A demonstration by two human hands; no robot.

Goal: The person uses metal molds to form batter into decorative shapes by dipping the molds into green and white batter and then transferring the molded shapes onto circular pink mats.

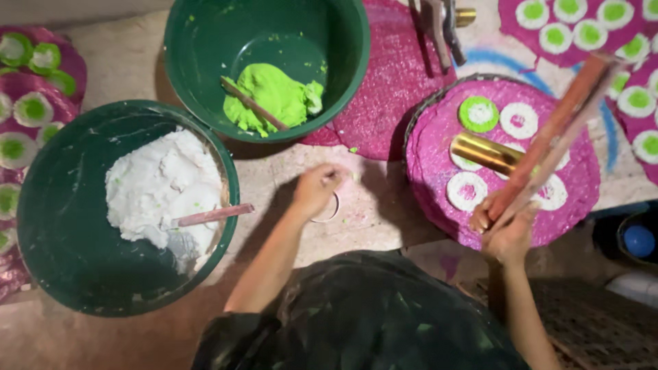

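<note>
The left hand [317, 190] was in the middle of the frame, on the pale floor surface [274, 171]. Its fingers were curled together and seemed to pinch something small at the tips, but I cannot tell what it was. Just under this hand lay a thin metal ring [330, 211], touching the floor and partly hidden by the fingers.

The right hand [504, 229] was at the lower right of the centre, at the near edge of a round pink tray [582, 178]. Its fingers were pressed together around the lower end of a long reddish stick [552, 133]. The stick pointed to the upper right of the frame and looked blurred. On the tray lay several white discs with pink centres [519, 120], one green disc with a white centre [478, 114], and a golden metal tube [485, 152] lying on its side near the stick.

At the left of the frame stood a green tub [55, 226] holding white paste [161, 181], with a small stick [212, 215] resting in it. At the top centre, a second green tub [199, 62] held bright green paste [271, 96] with another stick [252, 104]. More white and green discs [33, 109] lay on pink sheets at the far left and upper right.
</note>
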